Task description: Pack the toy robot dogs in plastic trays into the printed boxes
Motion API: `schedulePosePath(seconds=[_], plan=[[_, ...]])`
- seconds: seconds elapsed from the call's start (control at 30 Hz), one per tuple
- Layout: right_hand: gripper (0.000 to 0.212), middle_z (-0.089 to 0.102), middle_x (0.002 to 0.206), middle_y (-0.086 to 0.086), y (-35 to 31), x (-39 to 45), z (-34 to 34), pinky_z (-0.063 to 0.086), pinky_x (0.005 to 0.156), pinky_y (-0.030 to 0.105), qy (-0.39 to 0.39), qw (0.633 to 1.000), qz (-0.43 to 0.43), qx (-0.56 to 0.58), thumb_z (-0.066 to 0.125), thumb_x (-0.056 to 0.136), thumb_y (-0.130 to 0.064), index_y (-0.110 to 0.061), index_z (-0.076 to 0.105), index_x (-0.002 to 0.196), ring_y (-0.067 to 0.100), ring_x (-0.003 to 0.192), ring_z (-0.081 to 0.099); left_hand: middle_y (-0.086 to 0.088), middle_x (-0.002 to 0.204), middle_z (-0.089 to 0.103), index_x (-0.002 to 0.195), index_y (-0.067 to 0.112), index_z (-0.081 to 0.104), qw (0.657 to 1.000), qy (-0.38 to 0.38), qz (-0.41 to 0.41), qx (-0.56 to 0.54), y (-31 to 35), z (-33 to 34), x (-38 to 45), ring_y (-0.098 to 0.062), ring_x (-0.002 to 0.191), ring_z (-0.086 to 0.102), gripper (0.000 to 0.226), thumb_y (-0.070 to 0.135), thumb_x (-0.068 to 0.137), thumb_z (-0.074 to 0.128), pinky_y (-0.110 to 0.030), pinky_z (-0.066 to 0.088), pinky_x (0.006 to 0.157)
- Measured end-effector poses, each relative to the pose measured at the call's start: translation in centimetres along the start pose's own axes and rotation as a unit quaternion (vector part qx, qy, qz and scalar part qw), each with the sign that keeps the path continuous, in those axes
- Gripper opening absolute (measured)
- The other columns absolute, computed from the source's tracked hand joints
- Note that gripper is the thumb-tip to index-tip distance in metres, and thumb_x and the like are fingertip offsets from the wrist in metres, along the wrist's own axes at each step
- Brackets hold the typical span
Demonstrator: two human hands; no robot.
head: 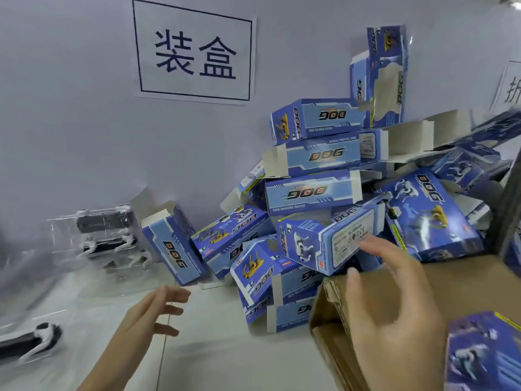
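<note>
Even, cool, diffuse light fills the scene, tinting the pale wall faintly violet. Shadows are soft: a weak one lies on the white tabletop near the left hand. Motion blur smears the right hand, the clear plastic trays holding black-and-white toy dogs at far left, and the blue printed cartons toward the right edge. Wide-angle distortion bends the black-bordered paper sign and tilts edge objects. Faint glare streaks the trays.
</note>
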State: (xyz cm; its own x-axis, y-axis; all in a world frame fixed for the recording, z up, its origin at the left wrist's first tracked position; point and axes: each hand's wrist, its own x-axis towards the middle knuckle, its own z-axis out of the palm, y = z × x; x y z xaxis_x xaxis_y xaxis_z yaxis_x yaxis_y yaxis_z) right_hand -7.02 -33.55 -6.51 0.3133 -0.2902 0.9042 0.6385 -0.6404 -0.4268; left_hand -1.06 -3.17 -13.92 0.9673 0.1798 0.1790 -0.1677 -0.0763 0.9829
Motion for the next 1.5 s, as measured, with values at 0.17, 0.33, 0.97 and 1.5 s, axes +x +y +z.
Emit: schedulePosePath(seconds=[0.17,0.33,0.97,1.5], plan=[[0.065,0.040,0.158,-0.004,0.9,0.9,5.8,0.040,0.117,0.051,-0.159,0.984,0.069,-0.045,0.086,0.084,-0.024,-0.028,0.058,0.142,0.020,0.150,0.034,-0.006,0.103,0.076,0.100,0.014,0.080,1.000,0.004,0.006,0.011,-0.8,-0.7,0.3,-0.029,0.095,0.068,0.042,0.042,0.095,0.049,-0.044,0.059,0.071],[0.069,0.039,0.164,0.007,0.7,2.3,10.7,-0.004,0.129,0.056,-0.274,0.941,-0.035,-0.198,0.086,0.084,-0.033,-0.029,0.057,0.146,0.028,0.157,0.024,0.005,0.103,0.073,0.094,0.036,0.076,0.994,-0.019,0.026,0.109,-1.9,-1.1,0.3,-0.015,0.088,0.069,0.017,0.033,0.101,0.061,-0.032,0.060,0.068],[0.130,0.007,0.170,0.023,-1.5,-5.1,34.2,0.032,0.122,0.039,-0.442,0.881,-0.032,-0.164,0.069,0.090,-0.062,-0.002,-0.023,0.158,0.034,0.154,0.027,0.011,0.107,0.055,0.110,0.026,0.058,0.930,0.047,0.065,0.358,-5.3,-1.4,0.6,-0.008,0.083,0.063,0.007,0.027,0.104,0.057,-0.016,0.047,0.078],[0.119,0.033,0.164,-0.004,-2.2,-3.3,26.8,0.047,0.114,0.037,-0.217,0.938,0.179,0.204,0.087,0.082,-0.026,-0.034,0.000,0.164,0.011,0.147,0.040,-0.004,0.100,0.063,0.110,0.025,0.056,0.975,0.147,-0.005,0.166,-5.0,-3.4,1.7,-0.020,0.067,0.069,0.009,0.025,0.104,0.061,-0.046,0.063,0.070]])
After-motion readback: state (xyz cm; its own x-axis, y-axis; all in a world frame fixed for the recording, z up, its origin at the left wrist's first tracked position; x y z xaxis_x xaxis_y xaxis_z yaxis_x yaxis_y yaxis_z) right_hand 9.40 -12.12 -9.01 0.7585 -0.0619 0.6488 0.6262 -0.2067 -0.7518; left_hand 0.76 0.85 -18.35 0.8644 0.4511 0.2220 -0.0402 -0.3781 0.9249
